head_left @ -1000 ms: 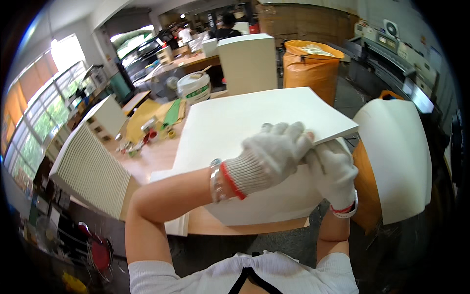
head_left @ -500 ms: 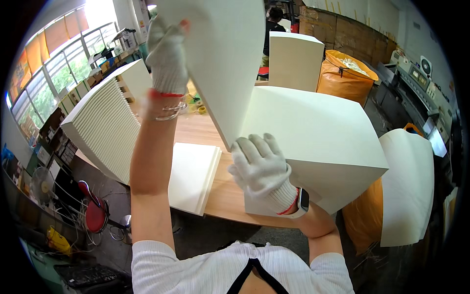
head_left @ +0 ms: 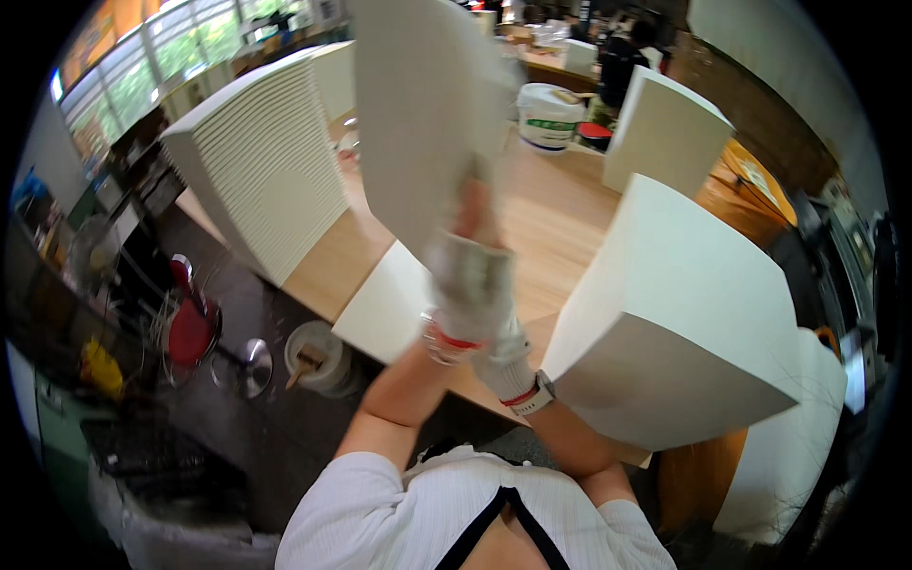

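Note:
A thick white paper sheet or stack [head_left: 408, 114] stands upright in front of me, its right side smeared by motion. My left hand [head_left: 470, 271], in a white knit glove with a red cuff, is at its right edge and seems to grip it; its fingers are blurred. Close behind it is my right hand [head_left: 503, 356], also gloved, with its fingers hidden. A low pile of white sheets [head_left: 385, 304] lies on the wooden table [head_left: 560, 204] below them. To the right stands a tall white paper stack [head_left: 698, 256] with a curved top.
A ribbed stack of white bundles [head_left: 271, 166] stands at the left. Farther back are a white bucket [head_left: 549, 119], another white stack [head_left: 665, 128] and a person in dark clothes [head_left: 622, 66]. An open bucket with a brush [head_left: 318, 356] and a red stool [head_left: 195, 328] are on the floor.
The upright paper has come off the right-hand stack and moved left. My left hand has lowered and moved right, ending up in front of my right hand. The view has turned.

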Tool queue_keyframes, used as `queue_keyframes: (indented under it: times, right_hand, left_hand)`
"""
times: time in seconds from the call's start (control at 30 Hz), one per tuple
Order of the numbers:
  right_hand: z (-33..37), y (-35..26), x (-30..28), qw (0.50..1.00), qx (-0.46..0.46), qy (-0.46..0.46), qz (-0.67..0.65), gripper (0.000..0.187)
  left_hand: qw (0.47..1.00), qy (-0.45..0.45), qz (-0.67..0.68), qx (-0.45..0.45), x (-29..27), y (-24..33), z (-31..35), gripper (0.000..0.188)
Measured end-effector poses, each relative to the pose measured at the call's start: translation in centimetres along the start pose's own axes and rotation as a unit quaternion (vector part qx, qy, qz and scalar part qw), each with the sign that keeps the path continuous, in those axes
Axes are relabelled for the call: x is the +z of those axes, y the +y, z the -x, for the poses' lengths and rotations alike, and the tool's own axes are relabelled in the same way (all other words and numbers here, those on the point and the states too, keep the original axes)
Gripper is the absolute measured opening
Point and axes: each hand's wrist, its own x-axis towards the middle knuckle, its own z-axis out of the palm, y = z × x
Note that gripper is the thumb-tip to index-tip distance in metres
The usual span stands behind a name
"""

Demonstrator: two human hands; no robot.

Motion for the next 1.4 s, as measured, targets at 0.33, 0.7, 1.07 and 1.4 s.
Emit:
queue_keyframes:
  times: [0.33,0.7,1.07,1.4]
  right_hand:
    - [13.1,9.1,12.7,0.802,0.446,-0.088,-0.386,0.043]
    - [14.9,6.0,9.8,0.876,0.307,-0.371,0.035,0.069]
    - [15.6,3.9,10.4,0.901,0.208,-0.371,0.083,0.059]
    - [16.5,4.3,10.3,0.928,0.182,-0.322,0.035,0.052]
  left_hand:
    - [0.933,-0.339,0.027,-0.114,-4.0,-15.3,14.9,0.056]
    - [0.782,-0.514,-0.197,-0.293,-29.5,-27.3,18.5,0.033]
    - [0.778,-0.495,-0.141,-0.359,-33.6,-31.8,20.8,0.031]
    - [0.791,-0.52,-0.187,-0.262,-32.7,-29.4,18.3,0.022]
